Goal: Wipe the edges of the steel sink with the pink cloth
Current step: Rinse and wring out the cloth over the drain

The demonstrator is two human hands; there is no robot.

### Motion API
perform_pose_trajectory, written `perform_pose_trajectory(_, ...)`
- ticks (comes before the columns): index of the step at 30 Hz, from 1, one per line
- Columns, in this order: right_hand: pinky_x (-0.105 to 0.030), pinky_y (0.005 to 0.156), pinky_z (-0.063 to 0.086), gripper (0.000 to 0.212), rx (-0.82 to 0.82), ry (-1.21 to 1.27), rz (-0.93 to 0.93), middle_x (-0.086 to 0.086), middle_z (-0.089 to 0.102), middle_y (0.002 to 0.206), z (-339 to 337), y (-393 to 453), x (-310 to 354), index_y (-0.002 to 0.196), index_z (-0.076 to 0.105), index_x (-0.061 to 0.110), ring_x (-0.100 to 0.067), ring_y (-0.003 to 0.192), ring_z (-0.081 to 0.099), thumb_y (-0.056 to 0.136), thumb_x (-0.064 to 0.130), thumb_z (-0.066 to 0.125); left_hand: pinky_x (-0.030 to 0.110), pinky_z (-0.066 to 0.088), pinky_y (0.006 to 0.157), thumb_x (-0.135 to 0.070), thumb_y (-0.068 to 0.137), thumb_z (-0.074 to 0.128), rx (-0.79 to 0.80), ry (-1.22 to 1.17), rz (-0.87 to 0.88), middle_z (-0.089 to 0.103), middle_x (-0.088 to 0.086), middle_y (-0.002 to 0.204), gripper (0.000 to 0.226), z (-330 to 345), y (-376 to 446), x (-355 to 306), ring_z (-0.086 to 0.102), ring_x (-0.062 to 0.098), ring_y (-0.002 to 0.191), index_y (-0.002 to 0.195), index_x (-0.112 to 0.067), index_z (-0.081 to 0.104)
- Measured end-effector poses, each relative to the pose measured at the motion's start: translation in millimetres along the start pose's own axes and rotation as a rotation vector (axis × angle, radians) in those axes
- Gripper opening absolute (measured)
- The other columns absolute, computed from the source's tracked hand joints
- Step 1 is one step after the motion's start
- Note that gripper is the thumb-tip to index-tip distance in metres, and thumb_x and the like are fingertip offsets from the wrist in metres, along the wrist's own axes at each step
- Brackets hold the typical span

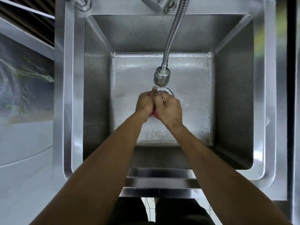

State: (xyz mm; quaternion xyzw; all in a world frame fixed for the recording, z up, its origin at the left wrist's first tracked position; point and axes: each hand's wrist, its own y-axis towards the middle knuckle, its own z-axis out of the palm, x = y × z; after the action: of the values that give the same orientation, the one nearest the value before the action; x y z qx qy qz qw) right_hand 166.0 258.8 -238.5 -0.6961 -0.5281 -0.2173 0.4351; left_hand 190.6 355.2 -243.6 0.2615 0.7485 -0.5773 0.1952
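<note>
Both hands [159,106] together over sink [97,98] basin, below spray head [162,76].

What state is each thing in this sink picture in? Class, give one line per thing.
Pink cloth: bunched up, squeezed between both hands, mostly hidden.
Left hand: closed on the cloth.
Right hand: closed on the cloth.
Steel sink: walls and floor wet with droplets.
Flexible steel spray hose: hanging into the basin, its head just above the hands; water flow unclear.

The pink cloth [155,114] is being almost wholly hidden between the left hand [146,103] and right hand [169,109]; the drain ring [168,91] is being partly covered.
</note>
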Motion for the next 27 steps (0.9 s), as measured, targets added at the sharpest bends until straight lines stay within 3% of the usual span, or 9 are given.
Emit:
perform_pose_trajectory(3,-0.030,0.063,0.043,0.039,0.023,0.097,0.101,0.002,0.060,0.064,-12,20,-16,0.067,0.058,0.018,-0.018,0.064,0.058,0.104,0.029,0.050,0.026,0.045,0.063,-0.040,0.110,0.039,0.045,0.174,0.196,0.069,0.001,0.080,0.043,9,-12,9,0.065,0.018,0.074,0.086,-0.019,0.068)
perform_pose_trajectory(6,-0.027,0.066,0.044,0.039,-0.013,0.181,0.247,-0.003,0.068,0.073,-8,25,-28,0.079,0.067,0.010,-0.015,0.069,0.062,0.107,0.029,0.047,0.031,0.045,0.072,-0.035,0.110,0.039,0.082,0.292,0.340,0.066,0.000,0.080,0.041,9,-13,12,0.062,0.017,0.078,0.076,-0.026,0.059)
perform_pose_trajectory(11,-0.033,0.084,0.058,0.027,0.032,0.497,0.415,-0.005,0.076,0.095,-6,29,-28,0.096,0.066,0.015,-0.018,0.089,0.071,0.106,0.038,0.055,0.026,0.045,0.057,-0.046,0.106,0.053,0.008,-0.083,-0.006,0.069,0.001,0.085,0.028,-12,28,4,0.062,0.016,0.070,0.091,-0.023,0.061)
perform_pose_trajectory(14,-0.038,0.087,0.059,0.004,0.099,0.659,0.364,-0.001,0.075,0.095,-24,50,-28,0.101,0.065,0.021,-0.017,0.089,0.071,0.101,0.017,0.065,0.027,0.052,0.058,-0.028,0.099,0.070,0.141,-0.294,-0.093,0.074,0.006,0.112,0.027,-16,44,-8,0.068,0.021,0.089,0.123,-0.023,0.061)
perform_pose_trajectory(15,-0.037,0.086,0.060,0.014,0.108,0.662,0.343,-0.002,0.076,0.099,-30,55,-28,0.105,0.067,0.022,-0.017,0.091,0.072,0.099,0.009,0.065,0.028,0.056,0.063,-0.018,0.097,0.071,0.179,-0.298,-0.082,0.074,0.006,0.119,0.031,-16,47,-12,0.070,0.021,0.095,0.126,-0.022,0.060)
perform_pose_trajectory(18,-0.037,0.079,0.060,0.027,0.109,0.666,0.294,-0.003,0.077,0.098,-41,63,-29,0.101,0.072,0.018,-0.020,0.090,0.071,0.094,-0.006,0.061,0.036,0.063,0.072,0.007,0.092,0.065,0.206,-0.295,-0.020,0.073,0.008,0.121,0.033,-18,46,-20,0.073,0.023,0.098,0.112,-0.019,0.062)
perform_pose_trajectory(21,-0.046,0.086,0.052,0.036,0.138,0.696,0.287,-0.005,0.079,0.100,-48,59,-35,0.088,0.078,0.018,-0.027,0.094,0.068,0.087,-0.013,0.061,0.035,0.063,0.070,0.012,0.089,0.069,0.190,-0.332,0.017,0.075,0.000,0.097,0.032,-26,35,-17,0.074,0.019,0.088,0.086,-0.018,0.059)
perform_pose_trajectory(24,-0.049,0.092,0.053,0.043,0.201,0.713,0.303,-0.006,0.079,0.104,-52,47,-43,0.082,0.081,0.017,-0.027,0.099,0.071,0.086,-0.019,0.058,0.038,0.063,0.079,0.002,0.093,0.069,0.317,-0.326,-0.069,0.073,0.001,0.094,0.029,-37,19,-6,0.072,0.020,0.091,0.081,-0.022,0.058)
perform_pose_trajectory(27,-0.029,0.062,0.053,0.043,0.272,0.662,0.317,-0.004,0.080,0.098,-65,28,-47,0.087,0.082,0.014,-0.020,0.081,0.071,0.086,-0.019,0.054,0.034,0.059,0.073,-0.031,0.098,0.060,0.435,-0.290,-0.281,0.069,0.001,0.081,0.025,-52,5,-9,0.070,0.019,0.075,0.077,-0.019,0.060)
